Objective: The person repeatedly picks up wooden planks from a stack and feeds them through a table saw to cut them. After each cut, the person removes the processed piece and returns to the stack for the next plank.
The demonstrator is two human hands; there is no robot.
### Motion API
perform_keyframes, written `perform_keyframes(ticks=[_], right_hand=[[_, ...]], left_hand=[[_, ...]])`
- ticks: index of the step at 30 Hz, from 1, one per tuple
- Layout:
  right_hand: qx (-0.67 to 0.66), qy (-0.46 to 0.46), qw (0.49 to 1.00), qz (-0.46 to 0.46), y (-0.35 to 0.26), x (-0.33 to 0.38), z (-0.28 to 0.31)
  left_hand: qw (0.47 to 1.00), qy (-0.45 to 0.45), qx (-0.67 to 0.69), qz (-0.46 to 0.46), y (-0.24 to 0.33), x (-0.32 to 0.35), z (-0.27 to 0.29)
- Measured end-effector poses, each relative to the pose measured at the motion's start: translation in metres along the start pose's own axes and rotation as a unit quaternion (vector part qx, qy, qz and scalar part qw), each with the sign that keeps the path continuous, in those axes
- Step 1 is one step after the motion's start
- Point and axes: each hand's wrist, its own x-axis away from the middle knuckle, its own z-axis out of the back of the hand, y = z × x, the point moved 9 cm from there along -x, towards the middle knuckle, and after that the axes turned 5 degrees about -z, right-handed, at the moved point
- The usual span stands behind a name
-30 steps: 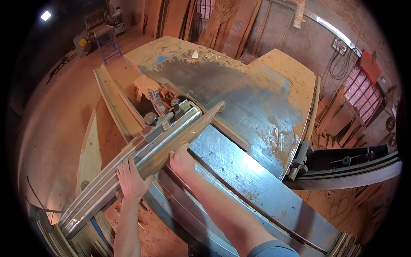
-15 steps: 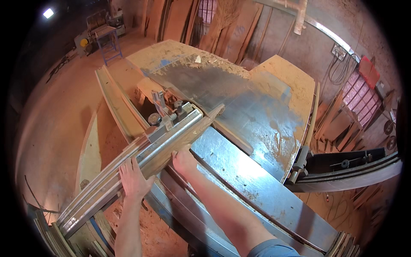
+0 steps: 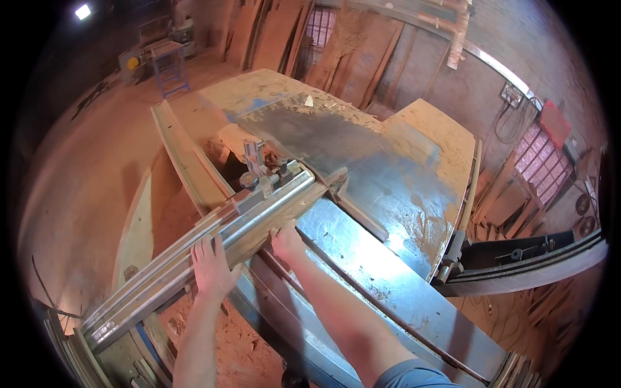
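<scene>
One wooden board [image 3: 277, 224] is lying along the aluminium fence [image 3: 272, 202], which is closing off its left edge; on its right, room is widening over the shiny sliding table [image 3: 343, 242]. Its long axis is running diagonally, from my left hand [image 3: 215, 268] up and away to the right, pointing toward the dark steel tabletop [image 3: 317, 139]. A short wooden piece [image 3: 337, 181] is sitting at its far end; whether they are joined I cannot tell. My left hand is spreading its fingers over the fence; apart from it, my right hand [image 3: 289, 244] is curling against the board's right edge, though whether it is gripping I cannot tell. Beyond the fence a black knob [image 3: 248, 180] is standing, and wood chips [image 3: 309, 101] are littering the tabletop's far side.
</scene>
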Motion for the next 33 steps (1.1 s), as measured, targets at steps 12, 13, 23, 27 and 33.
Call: perform_keyframes(ticks=[12, 13, 23, 27, 33], right_hand=[[-0.074, 0.002, 0.997, 0.013, 0.018, -0.013, -0.001], [-0.113, -0.003, 0.993, 0.027, 0.027, -0.014, 0.006], [-0.407, -0.274, 0.85, -0.193, 0.043, 0.179, 0.002], [-0.551, -0.269, 0.768, -0.184, 0.03, 0.227, 0.009], [-0.556, -0.324, 0.714, -0.275, 0.075, 0.259, 0.044]], left_hand=[[0.997, -0.012, 0.017, 0.07, -0.072, 0.092, -0.015], [0.997, -0.048, 0.021, 0.05, -0.064, 0.089, -0.018], [0.978, -0.092, 0.133, 0.133, 0.019, 0.231, 0.072], [0.993, -0.002, 0.118, 0.024, 0.102, 0.283, 0.119], [0.953, 0.02, 0.249, -0.171, 0.181, 0.321, 0.143]])
